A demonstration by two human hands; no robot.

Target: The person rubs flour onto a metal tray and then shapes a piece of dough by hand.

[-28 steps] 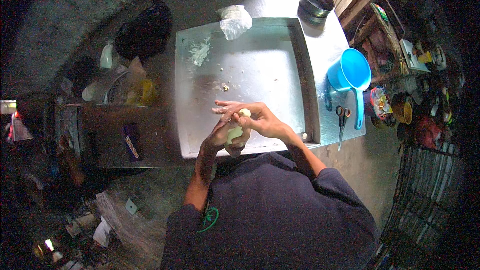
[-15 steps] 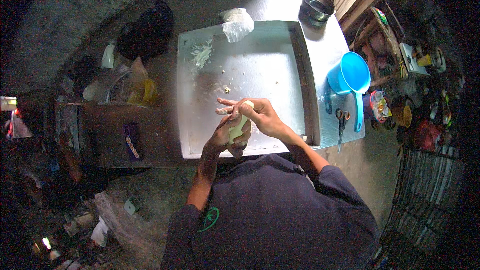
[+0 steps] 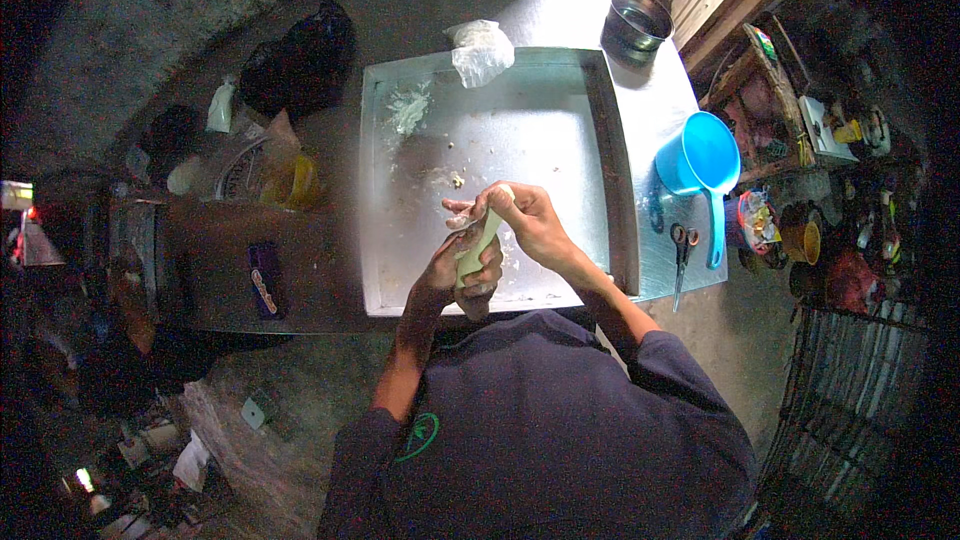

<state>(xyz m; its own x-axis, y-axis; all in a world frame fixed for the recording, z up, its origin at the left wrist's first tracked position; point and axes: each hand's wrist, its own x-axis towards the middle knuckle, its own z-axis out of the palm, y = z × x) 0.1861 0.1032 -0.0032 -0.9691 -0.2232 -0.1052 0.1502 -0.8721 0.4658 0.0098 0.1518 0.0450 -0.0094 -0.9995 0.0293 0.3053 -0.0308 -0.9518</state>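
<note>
A strip of pale green dough stretches between my two hands over the near part of a shallow metal tray. My left hand wraps its fingers round the lower end. With thumb and fingers, my right hand pinches the upper end. White powder coats the fingers. The palm side of the left hand is partly hidden by the dough. A patch of white flour and several small dough crumbs lie on the tray's bottom.
A clear plastic bag of white powder overlaps the tray's far rim. To the right are a blue dipper, scissors and a round metal pan. Plastic bags and a purple packet lie on the left.
My right hand has moved slightly up and away from the left one. The dough between them looks longer and thinner. The left hand keeps its grip.
</note>
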